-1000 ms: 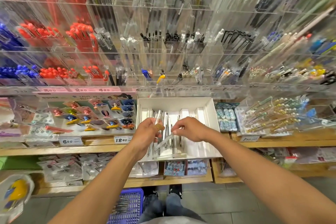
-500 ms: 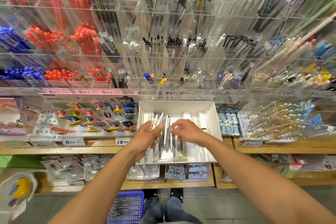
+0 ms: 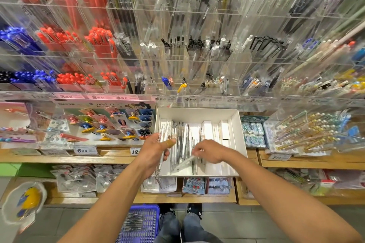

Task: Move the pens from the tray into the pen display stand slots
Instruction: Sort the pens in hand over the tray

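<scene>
A white cardboard tray (image 3: 235,124) rests on the wooden shelf in front of me, with several clear and silver pens (image 3: 182,140) lying lengthwise in it. My left hand (image 3: 156,152) sits at the tray's left edge, closed around a small bunch of clear pens (image 3: 165,134) that stick up past my thumb. My right hand (image 3: 207,151) is lowered into the tray, its fingers pinching one clear pen (image 3: 184,162) that slants toward the near left. Above the tray rises the clear acrylic pen display stand (image 3: 197,59), its slots holding red, blue, black and white pens.
A card display of small figures (image 3: 106,122) stands left of the tray. Erasers (image 3: 253,134) and beaded pens (image 3: 304,132) lie to the right. Price labels (image 3: 118,96) line the stand's base. A blue basket (image 3: 141,223) sits on the floor by my feet.
The view has shifted slightly downward. My right hand has slid to the right and down inside the tray with one pen pinched; my left hand keeps its bunch by the left edge.
</scene>
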Action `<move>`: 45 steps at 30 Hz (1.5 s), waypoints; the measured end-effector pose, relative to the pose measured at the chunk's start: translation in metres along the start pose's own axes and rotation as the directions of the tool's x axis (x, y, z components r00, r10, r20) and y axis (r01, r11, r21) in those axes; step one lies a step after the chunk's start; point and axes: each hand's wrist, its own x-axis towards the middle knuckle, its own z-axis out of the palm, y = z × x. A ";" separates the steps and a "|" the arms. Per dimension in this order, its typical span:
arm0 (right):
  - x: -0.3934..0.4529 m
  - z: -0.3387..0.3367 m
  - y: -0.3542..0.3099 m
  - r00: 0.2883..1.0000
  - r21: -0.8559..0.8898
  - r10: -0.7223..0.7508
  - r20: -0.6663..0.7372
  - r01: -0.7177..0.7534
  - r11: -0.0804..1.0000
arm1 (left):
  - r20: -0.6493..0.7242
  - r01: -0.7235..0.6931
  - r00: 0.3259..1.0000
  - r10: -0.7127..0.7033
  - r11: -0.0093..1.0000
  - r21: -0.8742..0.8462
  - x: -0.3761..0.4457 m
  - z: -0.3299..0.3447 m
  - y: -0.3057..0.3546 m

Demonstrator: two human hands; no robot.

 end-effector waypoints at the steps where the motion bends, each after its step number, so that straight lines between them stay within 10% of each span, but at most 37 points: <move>1: -0.006 -0.010 -0.004 0.998 0.048 -0.034 -0.046 0.037 0.998 | 0.006 -0.003 1.000 0.003 1.000 0.015 0.000 0.001 0.000; 14: -0.003 -0.059 -0.052 0.947 0.737 -0.177 -0.268 0.319 0.596 | 0.218 -0.111 0.974 0.057 0.963 0.247 -0.005 0.000 0.022; 19: 0.037 -0.051 -0.007 0.932 0.257 0.196 -0.304 -0.118 0.959 | 0.138 -0.032 0.990 0.018 0.995 0.099 -0.003 0.001 0.009; 26: 0.053 -0.027 0.015 0.928 -0.309 0.282 -0.244 -0.350 0.884 | 0.072 0.050 0.996 -0.046 0.997 -0.051 0.002 -0.003 0.000; 38: 0.047 -0.009 0.015 0.926 -0.163 0.278 -0.257 -0.325 0.931 | -0.026 0.067 0.997 -0.070 0.994 -0.083 0.003 -0.004 -0.002; 45: 0.023 -0.038 -0.016 0.946 0.420 0.113 -0.304 0.027 0.907 | 0.001 0.015 1.000 -0.015 0.999 -0.044 0.001 0.006 0.002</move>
